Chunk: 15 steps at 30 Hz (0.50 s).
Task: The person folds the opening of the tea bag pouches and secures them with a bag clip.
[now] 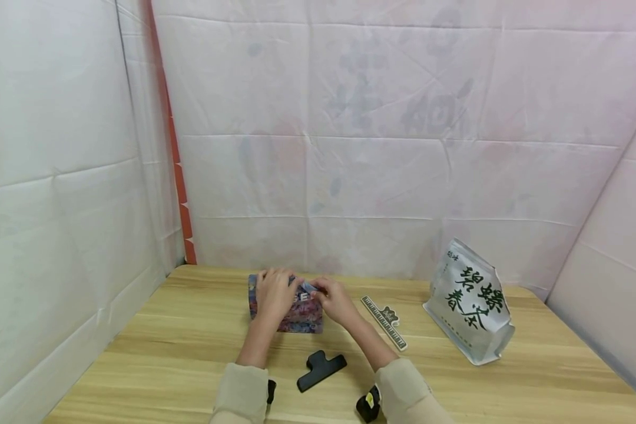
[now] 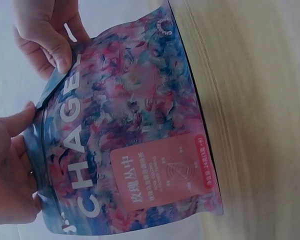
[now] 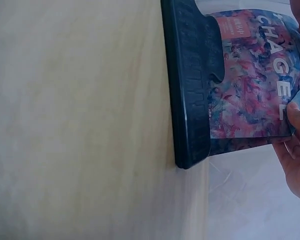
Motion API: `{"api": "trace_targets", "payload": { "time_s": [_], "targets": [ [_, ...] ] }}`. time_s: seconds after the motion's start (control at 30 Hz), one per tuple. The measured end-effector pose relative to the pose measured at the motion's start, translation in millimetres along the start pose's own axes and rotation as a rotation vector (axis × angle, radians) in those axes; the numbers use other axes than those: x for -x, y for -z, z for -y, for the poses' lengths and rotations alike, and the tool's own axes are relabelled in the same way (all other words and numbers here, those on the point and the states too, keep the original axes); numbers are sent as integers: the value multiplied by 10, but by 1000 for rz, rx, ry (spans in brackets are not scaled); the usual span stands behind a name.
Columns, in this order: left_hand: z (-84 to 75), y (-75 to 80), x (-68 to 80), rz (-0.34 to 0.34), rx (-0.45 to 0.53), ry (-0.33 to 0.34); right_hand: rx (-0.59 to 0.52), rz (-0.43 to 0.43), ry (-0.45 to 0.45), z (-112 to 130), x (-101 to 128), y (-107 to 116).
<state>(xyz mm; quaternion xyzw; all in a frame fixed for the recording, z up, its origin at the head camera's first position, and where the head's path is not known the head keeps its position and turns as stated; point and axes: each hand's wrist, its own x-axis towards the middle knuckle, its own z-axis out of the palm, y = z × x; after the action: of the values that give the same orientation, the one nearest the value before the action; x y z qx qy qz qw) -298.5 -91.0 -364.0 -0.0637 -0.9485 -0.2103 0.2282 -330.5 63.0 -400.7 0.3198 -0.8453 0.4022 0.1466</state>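
A pink, blue and purple tea pouch (image 1: 303, 324) stands near the back of the table, with white letters along its upper front and a pink label (image 2: 160, 172) in the left wrist view. Its top edge is folded over toward me. My left hand (image 1: 274, 292) grips this top edge on the left, thumb in front and fingers behind. On the right, my right hand (image 1: 336, 300) pinches the folded corner between thumb and fingers. Closer to me, between my forearms, lies a black bag clip (image 1: 321, 370); it overlaps the pouch in the right wrist view.
Right of the pouch lies a white ruler-shaped clip (image 1: 384, 323) with a dark figure on it. A silver tea bag (image 1: 469, 306) with dark green characters stands farther right. White sheeting (image 1: 318, 147) hangs behind and beside the wooden table (image 1: 153, 353).
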Motion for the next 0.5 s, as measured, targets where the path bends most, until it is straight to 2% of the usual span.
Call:
{"api": "trace_targets", "payload": {
  "time_s": [0.27,0.5],
  "targets": [
    [-35,-38,7,-73,40,31,22,-14,16,-2,-4,9],
    [-32,-54,-3,-88,83,56,24,-3,15,-7,-4,10]
  ]
}}
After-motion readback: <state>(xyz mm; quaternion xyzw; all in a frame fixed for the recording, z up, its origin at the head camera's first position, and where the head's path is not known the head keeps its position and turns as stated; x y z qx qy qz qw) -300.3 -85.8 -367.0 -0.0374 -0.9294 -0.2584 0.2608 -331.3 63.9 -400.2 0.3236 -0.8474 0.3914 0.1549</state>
